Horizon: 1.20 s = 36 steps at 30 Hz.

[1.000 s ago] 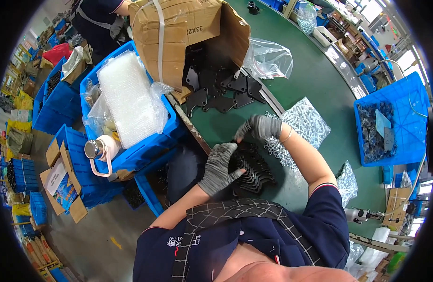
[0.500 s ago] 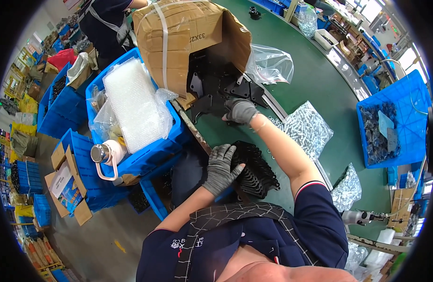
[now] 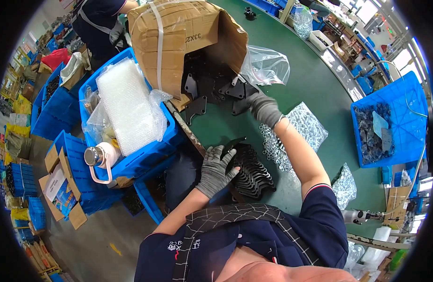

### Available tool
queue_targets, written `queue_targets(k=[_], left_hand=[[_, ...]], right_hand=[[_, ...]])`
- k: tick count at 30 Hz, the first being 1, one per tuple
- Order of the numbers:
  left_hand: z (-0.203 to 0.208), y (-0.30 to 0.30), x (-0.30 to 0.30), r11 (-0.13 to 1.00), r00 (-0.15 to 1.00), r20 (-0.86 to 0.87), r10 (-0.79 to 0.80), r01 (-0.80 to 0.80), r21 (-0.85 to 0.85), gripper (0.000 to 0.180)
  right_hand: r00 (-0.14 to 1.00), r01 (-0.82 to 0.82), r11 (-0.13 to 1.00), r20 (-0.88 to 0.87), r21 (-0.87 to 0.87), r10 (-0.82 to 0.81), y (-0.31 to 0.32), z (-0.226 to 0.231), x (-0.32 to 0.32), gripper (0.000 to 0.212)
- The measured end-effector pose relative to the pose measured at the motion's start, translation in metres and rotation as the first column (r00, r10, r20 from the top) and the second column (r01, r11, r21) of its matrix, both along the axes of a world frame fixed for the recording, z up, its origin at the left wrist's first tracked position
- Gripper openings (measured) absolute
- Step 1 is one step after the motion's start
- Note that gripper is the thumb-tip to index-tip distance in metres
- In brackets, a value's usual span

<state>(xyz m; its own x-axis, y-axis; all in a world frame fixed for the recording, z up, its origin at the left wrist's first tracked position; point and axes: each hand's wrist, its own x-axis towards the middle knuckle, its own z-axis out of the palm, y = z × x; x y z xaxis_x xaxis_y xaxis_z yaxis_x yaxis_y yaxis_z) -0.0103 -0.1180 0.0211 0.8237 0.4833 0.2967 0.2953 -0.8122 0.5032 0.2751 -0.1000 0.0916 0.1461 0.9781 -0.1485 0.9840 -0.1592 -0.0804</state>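
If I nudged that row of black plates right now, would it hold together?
The row of black plates would probably shift or fan apart, since no binding shows around it. Each is likely stiff, given its crisp edges. The left hand against it may steady it.

A green table (image 3: 303, 63) is carrying a row of black plates (image 3: 253, 173) and a cardboard box (image 3: 172, 42). Metal rings (image 3: 275, 146) are lying beside a bag of small parts (image 3: 307, 127).

left hand (image 3: 217, 173) gloved, back up; right hand (image 3: 266, 111) gloved, blurred; right forearm (image 3: 302, 150) angled forward
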Motion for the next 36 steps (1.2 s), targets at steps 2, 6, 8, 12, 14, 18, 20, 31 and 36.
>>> queue_targets(k=[2,6,8,12,14,18,20,31,36], left_hand=[[0.001,-0.001,0.004,1.0,1.0,0.014,-0.015,0.015,0.015,0.066],[-0.002,0.001,0.005,1.0,0.999,0.033,-0.004,0.003,0.015,0.066],[-0.003,0.001,0.005,0.999,0.999,0.037,0.035,-0.035,-0.018,0.066],[0.0,0.006,0.006,0.991,0.999,0.019,0.03,-0.027,-0.133,0.062],[-0.002,0.011,0.009,0.993,0.997,0.07,0.031,-0.022,-0.12,0.058],[-0.016,0.019,0.008,0.996,0.984,0.172,0.039,-0.025,-0.085,0.047],[-0.021,0.024,0.01,0.998,0.977,0.207,0.039,-0.027,-0.063,0.04],[-0.016,0.032,0.01,0.977,0.942,0.289,-0.172,0.2,-0.071,0.041],[-0.024,0.033,0.011,0.959,0.969,0.222,-0.105,0.158,-0.237,0.045]], right_hand=[[0.966,0.241,0.954,0.045,0.18,-0.253,-0.003,-0.026,0.021,0.02],[0.87,0.456,0.882,0.146,0.123,-0.47,0.002,-0.035,0.023,0.027],[0.908,0.408,0.913,0.099,0.012,-0.407,-0.002,-0.024,0.032,0.034],[0.848,0.456,0.889,-0.277,-0.052,-0.451,-0.02,-0.029,0.054,0.031],[0.772,0.48,0.875,-0.442,-0.066,-0.457,-0.03,-0.033,0.065,0.027],[0.143,0.627,0.749,-0.914,-0.212,-0.379,-0.052,-0.026,0.047,0.014],[0.227,0.587,0.801,-0.927,-0.115,-0.299,-0.062,-0.02,0.027,0.006],[0.865,-0.383,0.917,-0.306,0.106,0.397,0.022,0.026,-0.049,0.033],[0.823,-0.563,0.825,0.125,0.05,0.554,0.109,-0.02,-0.121,0.04]])
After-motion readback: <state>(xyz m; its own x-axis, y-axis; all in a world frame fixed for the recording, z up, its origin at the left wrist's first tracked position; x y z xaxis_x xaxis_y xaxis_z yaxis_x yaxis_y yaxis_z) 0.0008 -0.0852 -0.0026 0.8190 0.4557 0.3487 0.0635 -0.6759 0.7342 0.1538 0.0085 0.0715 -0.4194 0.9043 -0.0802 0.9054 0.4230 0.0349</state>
